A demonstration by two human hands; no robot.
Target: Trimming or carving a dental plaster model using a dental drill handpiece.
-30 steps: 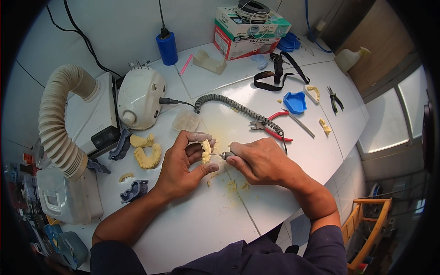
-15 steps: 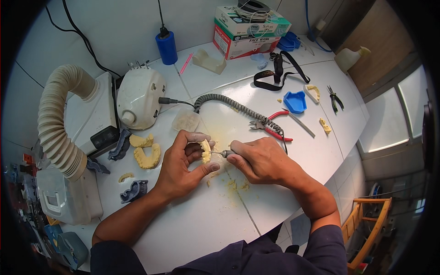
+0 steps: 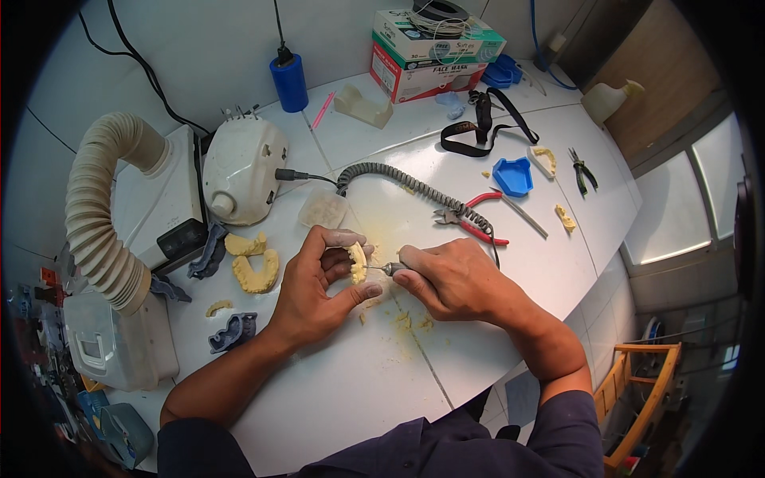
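Observation:
Between the thumb and fingers of my left hand (image 3: pixel 317 279) is a pale yellow dental cast (image 3: pixel 358 264), an arch with tooth shapes held on its edge. My right hand (image 3: pixel 454 277) wraps round a dental handpiece (image 3: pixel 392 269), a rotary tool with a thin metal bit. That bit points left and meets the inner side of the cast, or comes very close to it. Yellow dust and crumbs (image 3: pixel 405 321) lie on the white table below. A grey coiled cord (image 3: pixel 414 182) runs from the right hand's side back to a white control unit (image 3: pixel 243 171).
Yellow casts (image 3: pixel 256 273) and grey impressions (image 3: pixel 233 332) lie left of my hands, by a ribbed suction hose (image 3: pixel 96 203). Red-handled cutters (image 3: pixel 478 223), a blue mould (image 3: pixel 512 177) and pliers (image 3: pixel 583 171) lie right. Mask boxes (image 3: pixel 430 60) stand at the back.
Almost nothing differs. My right hand and the handpiece have shifted very slightly left and down against the cast; my left hand keeps its place.

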